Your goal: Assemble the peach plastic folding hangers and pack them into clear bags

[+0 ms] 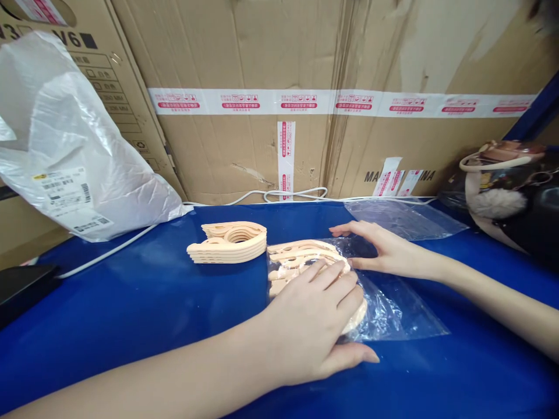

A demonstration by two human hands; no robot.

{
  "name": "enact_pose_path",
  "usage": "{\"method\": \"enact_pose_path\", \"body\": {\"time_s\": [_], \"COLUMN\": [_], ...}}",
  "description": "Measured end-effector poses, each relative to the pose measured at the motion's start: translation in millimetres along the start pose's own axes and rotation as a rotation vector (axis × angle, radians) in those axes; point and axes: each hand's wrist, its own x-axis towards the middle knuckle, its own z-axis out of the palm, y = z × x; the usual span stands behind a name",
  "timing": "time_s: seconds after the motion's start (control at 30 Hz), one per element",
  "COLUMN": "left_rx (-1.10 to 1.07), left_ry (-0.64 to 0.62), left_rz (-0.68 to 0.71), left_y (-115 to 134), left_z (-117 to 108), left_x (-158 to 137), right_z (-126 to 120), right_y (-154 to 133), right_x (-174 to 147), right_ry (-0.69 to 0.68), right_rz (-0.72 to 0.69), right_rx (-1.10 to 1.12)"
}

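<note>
My left hand (312, 317) lies palm down, fingers extended, across a clear plastic bag (393, 314) holding several beige plastic pieces (301, 250) that look like folding hangers. Its thumb is spread toward the bag's near edge. At the bag's far right side is my right hand (378, 250), fingers apart and thumb by the bagged pieces; whether it touches the film I cannot tell. Just left of the bag, a neat stack of similar beige folding hangers (231, 244) rests unwrapped on the blue table (144, 302). The left hand covers part of the bag's contents.
A white shipping bag (74, 145) with a label leans at the left, near a black object (26, 291). Taped cardboard boxes (244, 52) form the back. A white cable (244, 198) runs along them. Another clear bag (406, 218) and a dark bag with a pompom (500, 203) are at right.
</note>
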Motion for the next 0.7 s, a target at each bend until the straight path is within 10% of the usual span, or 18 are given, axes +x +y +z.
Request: {"method": "enact_pose_path", "body": {"time_s": [0.37, 0.5, 0.7], "left_rx": [-0.027, -0.04, -0.124], "left_ry": [-0.005, -0.041, -0.031], "left_rz": [0.004, 0.009, 0.054], "left_y": [8.7, 8.5, 8.0], "left_z": [5.6, 6.4, 0.1], "left_x": [-1.0, -2.3, -1.0], "right_z": [-10.6, -7.1, -1.4], "right_y": [18.2, 12.6, -10.0], "right_x": [2.9, 2.0, 0.1], "right_ry": [-0.01, -0.103, 0.104], "right_rz": [0.224, 0.332, 0.381], "right_rx": [0.044, 0.451, 0.978]}}
